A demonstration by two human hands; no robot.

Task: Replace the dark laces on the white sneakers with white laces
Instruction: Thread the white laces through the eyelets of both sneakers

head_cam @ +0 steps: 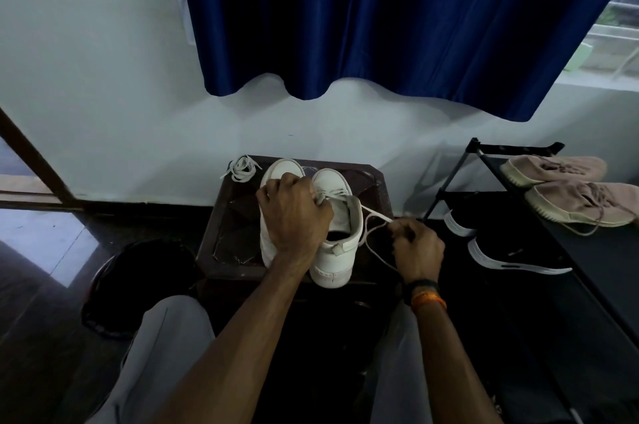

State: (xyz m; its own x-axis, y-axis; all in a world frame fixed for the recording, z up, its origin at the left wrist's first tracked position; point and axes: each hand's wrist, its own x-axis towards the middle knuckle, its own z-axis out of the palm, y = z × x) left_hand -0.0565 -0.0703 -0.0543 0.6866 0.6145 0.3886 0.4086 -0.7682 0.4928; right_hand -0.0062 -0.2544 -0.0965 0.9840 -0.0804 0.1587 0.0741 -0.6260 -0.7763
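Sneakers, two white leather ones (333, 250), stand side by side on a dark brown carved wooden stool (221, 243), toes toward the wall. Left hand (294, 216) fingers curled, pinching the flat white lace (371, 212) at the right sneaker's eyelets. Right hand (416, 245) pinches the lace's free end, pulled out to the right. Spare coiled white lace (242, 167) on the stool's far left corner. Black shoe rack (518, 150) at right.

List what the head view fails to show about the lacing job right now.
- Left sneaker: its eyelets are hidden under the left hand.
- Right sneaker: lacing is partly covered by that hand, so how many eyelets are threaded is unclear.
- White lace: its tip is hidden inside the right hand.
- Dark laces: none made out; the dim floor could hide them.
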